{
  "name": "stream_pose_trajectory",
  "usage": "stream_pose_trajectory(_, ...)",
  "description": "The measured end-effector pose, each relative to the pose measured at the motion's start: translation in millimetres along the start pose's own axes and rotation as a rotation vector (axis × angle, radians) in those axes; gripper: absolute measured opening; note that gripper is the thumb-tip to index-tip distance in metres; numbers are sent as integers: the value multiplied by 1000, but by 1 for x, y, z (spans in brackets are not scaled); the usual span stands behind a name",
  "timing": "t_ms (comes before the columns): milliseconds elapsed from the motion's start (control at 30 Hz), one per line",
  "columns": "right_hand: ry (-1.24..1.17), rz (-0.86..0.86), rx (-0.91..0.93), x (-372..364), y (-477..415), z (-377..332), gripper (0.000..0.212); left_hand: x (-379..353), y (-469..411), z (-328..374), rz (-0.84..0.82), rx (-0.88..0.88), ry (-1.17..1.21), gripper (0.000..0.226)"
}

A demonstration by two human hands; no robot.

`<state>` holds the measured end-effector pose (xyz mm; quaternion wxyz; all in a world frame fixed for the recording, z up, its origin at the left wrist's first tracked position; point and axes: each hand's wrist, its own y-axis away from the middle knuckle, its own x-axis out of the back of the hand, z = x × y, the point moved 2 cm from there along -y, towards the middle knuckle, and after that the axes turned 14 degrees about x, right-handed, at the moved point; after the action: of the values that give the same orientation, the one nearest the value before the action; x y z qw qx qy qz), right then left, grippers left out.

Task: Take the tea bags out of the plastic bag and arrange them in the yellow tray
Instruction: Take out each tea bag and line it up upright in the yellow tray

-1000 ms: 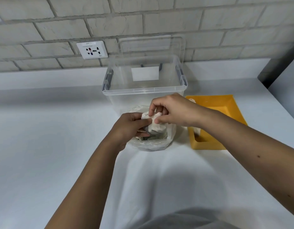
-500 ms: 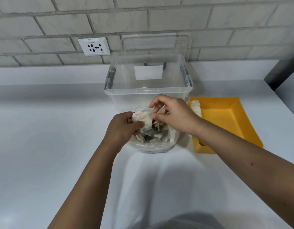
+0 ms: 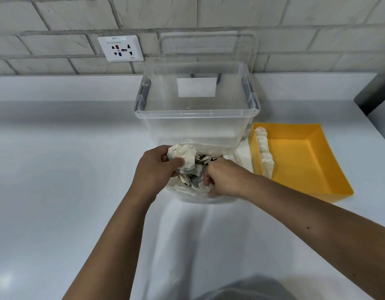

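A clear plastic bag [image 3: 187, 194] full of loose white tea bags [image 3: 200, 171] sits on the white counter in front of me. My left hand [image 3: 153, 169] holds a bunch of tea bags [image 3: 183, 155] above the bag's mouth, thumb pressed on them. My right hand [image 3: 223, 178] is inside the bag, its fingers curled into the tea bags there. The yellow tray [image 3: 299, 161] lies to the right, with a row of tea bags [image 3: 264, 151] lined up along its left wall.
A clear storage box [image 3: 197, 118] stands just behind the plastic bag, its lid [image 3: 209, 48] leaning on the brick wall. A wall socket [image 3: 120, 48] is at the back left. A dark object [image 3: 375, 98] sits at the far right edge.
My right hand has dropped from the bunch in my left hand down into the plastic bag. My left hand still holds its bunch, nearly still.
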<state>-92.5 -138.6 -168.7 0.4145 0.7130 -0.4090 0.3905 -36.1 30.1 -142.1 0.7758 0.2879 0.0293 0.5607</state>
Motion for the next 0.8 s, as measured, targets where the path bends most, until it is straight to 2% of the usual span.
stream_pose_trajectory(133,62,56,-56,-10,-4,2,9,-2,1,1,-6,2,-2,22)
stream_pose_trajectory(333,80,140,-152,-12,-1,-4,40,-3,3,-1,-21,7,1,23)
stream_pose_trajectory(500,87,155,-182,-13,-4,-7,32,-3,3,-1,-26,20,25,23)
stream_pose_trajectory(667,-58,209,-162,-14,-1,1,18,-2,4,-1,-49,30,67,20)
stream_pose_trajectory(800,-328,470,-103,3,17,8,11,-1,8,2,-43,43,101,17)
